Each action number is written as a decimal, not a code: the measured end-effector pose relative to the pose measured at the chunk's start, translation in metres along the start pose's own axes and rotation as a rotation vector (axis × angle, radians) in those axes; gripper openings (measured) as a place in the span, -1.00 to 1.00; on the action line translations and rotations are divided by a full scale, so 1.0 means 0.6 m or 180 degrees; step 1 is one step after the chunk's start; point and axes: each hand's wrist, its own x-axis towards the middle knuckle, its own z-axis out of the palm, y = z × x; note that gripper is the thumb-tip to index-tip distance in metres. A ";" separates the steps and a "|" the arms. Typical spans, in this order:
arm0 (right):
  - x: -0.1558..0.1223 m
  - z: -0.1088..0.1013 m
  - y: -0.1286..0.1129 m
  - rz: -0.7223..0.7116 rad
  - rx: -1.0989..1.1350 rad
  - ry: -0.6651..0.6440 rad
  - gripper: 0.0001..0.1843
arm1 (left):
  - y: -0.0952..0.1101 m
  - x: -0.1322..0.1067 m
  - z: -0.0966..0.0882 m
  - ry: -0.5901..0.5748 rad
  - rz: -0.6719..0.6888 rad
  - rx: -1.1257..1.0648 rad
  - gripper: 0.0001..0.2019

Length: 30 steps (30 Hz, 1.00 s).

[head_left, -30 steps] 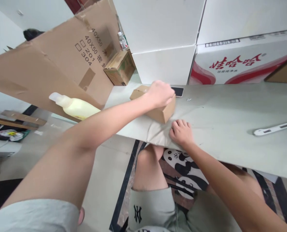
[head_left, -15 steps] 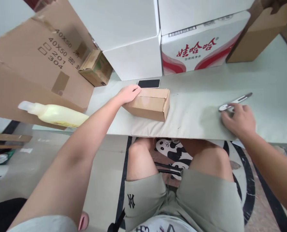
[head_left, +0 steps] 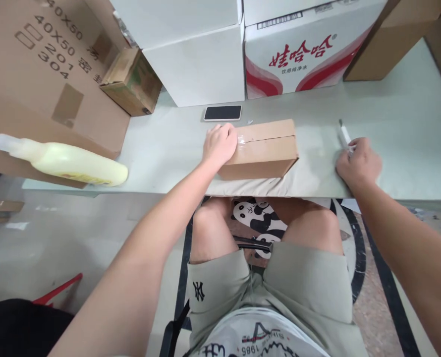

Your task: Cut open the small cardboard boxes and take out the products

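Note:
My left hand (head_left: 220, 143) grips the left end of a small closed cardboard box (head_left: 267, 148), its fingers bent over the top edge. A seam runs along the top of the box, with a bit of clear tape near my fingers. To the right, my right hand (head_left: 359, 161) is closed around a slim white utility knife (head_left: 344, 133). The knife's narrow dark tip points away from me, and its rear part is hidden in my palm. Behind the box a phone (head_left: 222, 113) lies flat with its dark screen up.
White cartons (head_left: 198, 69) and a red-and-white water carton (head_left: 298, 64) stand along the back. A large cardboard box (head_left: 30, 89), a small worn box (head_left: 133, 82) and a pale yellow bottle (head_left: 79, 161) are at left. A tall brown box (head_left: 387, 44) stands at back right on the pale-covered table (head_left: 410, 124).
My right hand has picked up the utility knife and turned its tip away from me. The cardboard box has shifted right and turned slightly under my left hand. The view has tilted.

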 end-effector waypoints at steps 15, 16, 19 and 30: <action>-0.071 -0.076 -0.165 -0.1693 0.3284 0.0807 -0.81 | -0.008 0.001 0.001 0.0004 -0.0211 -0.1682 -0.74; -0.083 -0.076 -0.192 -0.1818 0.3506 0.0774 -0.79 | -0.006 0.001 0.000 -0.0005 -0.0164 -0.1554 -0.74; -0.109 -0.059 -0.260 -0.1707 0.3869 0.0542 -0.66 | -0.002 0.000 0.000 -0.0026 -0.0037 -0.1178 -0.73; -0.101 -0.006 -0.280 -0.1588 0.3699 -0.0151 -0.73 | -0.002 0.004 0.010 0.0025 0.0037 -0.0854 -0.74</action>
